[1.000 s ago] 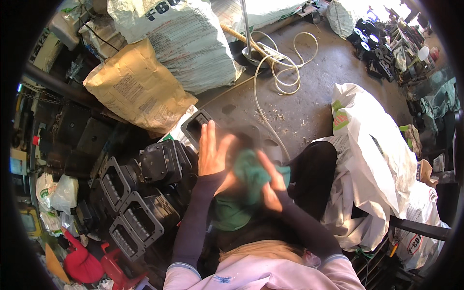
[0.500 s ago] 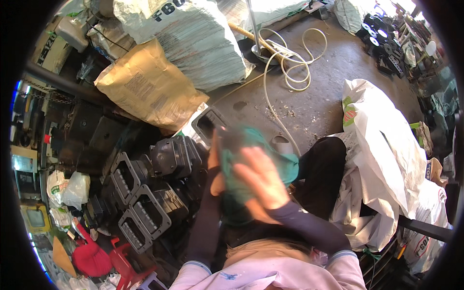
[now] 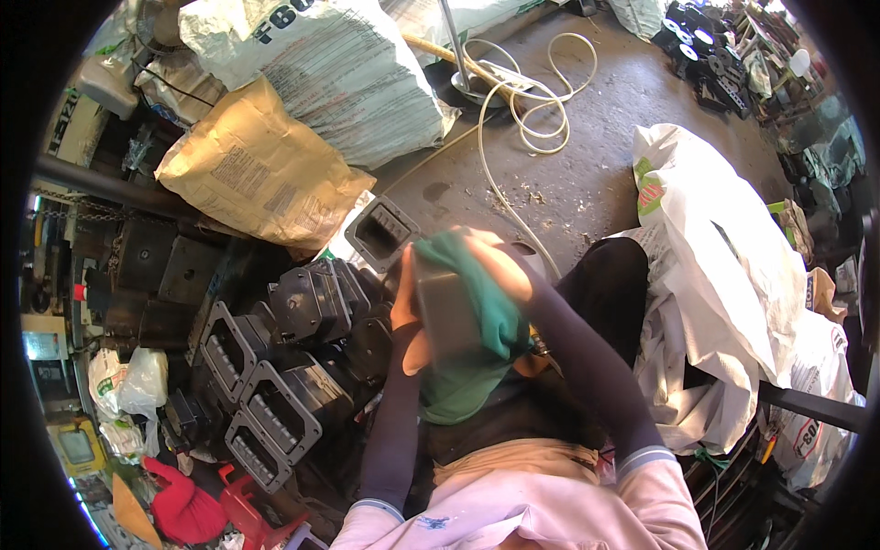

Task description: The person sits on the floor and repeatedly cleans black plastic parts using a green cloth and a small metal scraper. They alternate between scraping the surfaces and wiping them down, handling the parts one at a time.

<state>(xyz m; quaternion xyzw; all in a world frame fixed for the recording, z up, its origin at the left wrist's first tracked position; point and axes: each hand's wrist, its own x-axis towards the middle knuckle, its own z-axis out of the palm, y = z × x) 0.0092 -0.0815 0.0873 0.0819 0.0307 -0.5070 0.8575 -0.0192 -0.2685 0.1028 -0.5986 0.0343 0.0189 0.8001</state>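
Observation:
Over my lap, my left hand (image 3: 407,316) grips the left side of a dark grey box-like part (image 3: 445,316), blurred by motion. A green cloth (image 3: 490,312) is draped over the part's right side and hangs below it. My right hand (image 3: 495,261) presses the cloth against the far right edge of the part, its fingers curled over the top and partly smeared. Just beyond my left hand lies a dark rectangular housing with a flanged opening (image 3: 383,231). Several similar black housings (image 3: 278,414) are piled on my left.
A brown paper sack (image 3: 261,170) and a big white sack (image 3: 321,78) lie ahead on the left. Loops of pale hose (image 3: 541,115) rest on the floor. A white bag (image 3: 715,275) stands at my right, beside my knee. Red plastic pieces (image 3: 188,504) sit at the lower left.
My right hand has moved from the front of the cloth to the part's far right edge. More of the part's dark face now shows, and the view has shifted slightly.

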